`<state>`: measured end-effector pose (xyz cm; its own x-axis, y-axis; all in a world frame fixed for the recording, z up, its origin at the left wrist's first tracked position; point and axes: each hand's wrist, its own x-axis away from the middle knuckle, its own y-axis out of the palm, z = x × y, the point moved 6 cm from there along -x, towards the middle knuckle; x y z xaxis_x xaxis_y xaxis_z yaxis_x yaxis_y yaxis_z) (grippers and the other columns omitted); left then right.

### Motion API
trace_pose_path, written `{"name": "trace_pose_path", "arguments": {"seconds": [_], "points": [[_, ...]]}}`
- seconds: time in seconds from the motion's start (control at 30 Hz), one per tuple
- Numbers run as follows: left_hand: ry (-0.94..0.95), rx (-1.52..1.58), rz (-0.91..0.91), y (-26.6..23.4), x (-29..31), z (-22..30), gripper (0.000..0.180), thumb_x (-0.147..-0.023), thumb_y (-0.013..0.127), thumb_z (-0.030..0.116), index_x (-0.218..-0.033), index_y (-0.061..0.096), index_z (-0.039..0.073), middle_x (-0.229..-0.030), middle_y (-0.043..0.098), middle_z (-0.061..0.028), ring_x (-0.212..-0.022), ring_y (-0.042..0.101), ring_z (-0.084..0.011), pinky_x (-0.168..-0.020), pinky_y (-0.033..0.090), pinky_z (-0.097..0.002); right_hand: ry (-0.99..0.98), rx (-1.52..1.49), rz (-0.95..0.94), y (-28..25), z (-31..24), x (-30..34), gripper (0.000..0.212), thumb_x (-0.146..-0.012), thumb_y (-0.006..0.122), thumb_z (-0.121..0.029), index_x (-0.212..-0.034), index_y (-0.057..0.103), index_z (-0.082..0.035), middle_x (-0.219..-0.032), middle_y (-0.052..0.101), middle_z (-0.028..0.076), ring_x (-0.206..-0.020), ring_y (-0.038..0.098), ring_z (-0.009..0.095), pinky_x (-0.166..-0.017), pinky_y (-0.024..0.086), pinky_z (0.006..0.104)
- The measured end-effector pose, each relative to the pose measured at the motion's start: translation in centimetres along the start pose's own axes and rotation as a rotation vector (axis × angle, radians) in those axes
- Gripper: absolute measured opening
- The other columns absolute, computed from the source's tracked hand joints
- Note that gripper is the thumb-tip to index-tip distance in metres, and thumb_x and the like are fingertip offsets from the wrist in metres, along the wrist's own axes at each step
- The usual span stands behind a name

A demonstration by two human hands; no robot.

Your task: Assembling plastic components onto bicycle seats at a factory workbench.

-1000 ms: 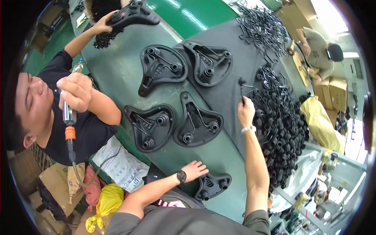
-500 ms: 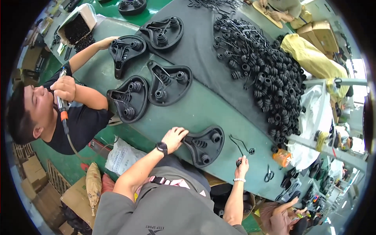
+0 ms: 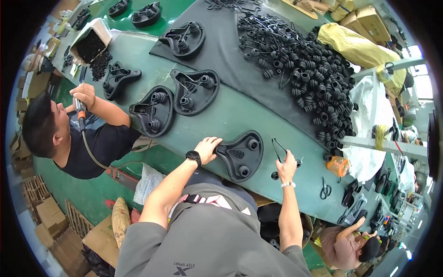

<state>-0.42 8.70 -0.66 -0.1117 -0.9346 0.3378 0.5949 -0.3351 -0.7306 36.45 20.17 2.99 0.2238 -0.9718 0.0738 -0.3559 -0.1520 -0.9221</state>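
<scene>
A black bicycle saddle (image 3: 251, 156) lies upside down on the green table in front of me, its underside with a coil spring and two round mounts showing. My left hand (image 3: 207, 150) is closed over its narrow nose, thumb hidden beneath. To the right of the saddle, my right hand (image 3: 288, 167) pinches a bent black wire rail (image 3: 278, 147), whose looped end points away from me. Black rubbery end pieces, one a small ribbed coil (image 3: 275, 175), show on either side of that hand. The fingers cover the middle of the rail.
Several upturned saddles (image 3: 196, 92) stand left of mine. A large heap of black springs and wire rails (image 3: 318, 87) covers the dark cloth. Scissors (image 3: 326, 188) and an orange jar (image 3: 338, 166) lie right. A co-worker (image 3: 87, 134) holds a power screwdriver (image 3: 80, 108) at the left.
My right hand has moved from the rail's near end up onto its middle. My left hand stays on the saddle's nose. The co-worker's saddle has turned and moved left.
</scene>
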Motion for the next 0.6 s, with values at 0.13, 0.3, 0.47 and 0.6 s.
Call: {"name": "trace_pose_path", "arguments": {"seconds": [0.13, 0.3, 0.47, 0.6], "points": [[0.022, 0.086, 0.001, -0.3, 0.1, -0.7, 0.076, -0.077, 0.08, 0.011, -0.147, 0.049, 0.016, -0.148, 0.051, -0.0099, -0.134, 0.049, -0.0365, -0.113, 0.045, -0.0475, -0.374, 0.133, -0.232, -3.4, -14.1, 0.4, 0.051, -0.07, 0.081, -0.017, -0.115, 0.059, -0.007, -0.09, 0.063, 0.011, -0.09, 0.063, 0.031, -0.082, 0.047, 0.0459], [0.001, 0.081, -0.004, -1.0, 0.0, -0.3, 0.075, -0.077, 0.081, 0.011, -0.145, 0.052, 0.017, -0.146, 0.052, -0.0093, -0.132, 0.05, -0.0355, -0.111, 0.046, -0.0466, -0.54, 0.243, -0.345, 2.8, -21.1, 1.3, 0.067, -0.067, 0.087, -0.02, -0.126, 0.057, -0.007, -0.098, 0.06, 0.009, -0.099, 0.059, 0.028, -0.09, 0.045, 0.0415], [-0.015, 0.068, 0.004, -1.2, 0.2, -0.2, 0.076, -0.075, 0.082, 0.01, -0.144, 0.053, 0.016, -0.143, 0.054, -0.0088, -0.13, 0.052, -0.0348, -0.11, 0.047, -0.0446, -0.586, 0.245, -0.286, 5.2, -23.1, 1.4, 0.055, -0.072, 0.079, -0.017, -0.122, 0.06, -0.003, -0.095, 0.059, 0.009, -0.094, 0.058, 0.025, -0.088, 0.044, 0.0396], [0.029, 0.033, 0.016, -0.7, 0.0, 0.0, 0.076, -0.074, 0.081, 0.01, -0.145, 0.052, 0.016, -0.142, 0.055, -0.0089, -0.129, 0.052, -0.0348, -0.109, 0.048, -0.0454, -0.545, 0.194, -0.22, 6.7, -22.8, 1.6, 0.066, -0.067, 0.087, -0.02, -0.124, 0.058, -0.005, -0.096, 0.058, 0.008, -0.096, 0.056, 0.026, -0.09, 0.044, 0.0411]]}}
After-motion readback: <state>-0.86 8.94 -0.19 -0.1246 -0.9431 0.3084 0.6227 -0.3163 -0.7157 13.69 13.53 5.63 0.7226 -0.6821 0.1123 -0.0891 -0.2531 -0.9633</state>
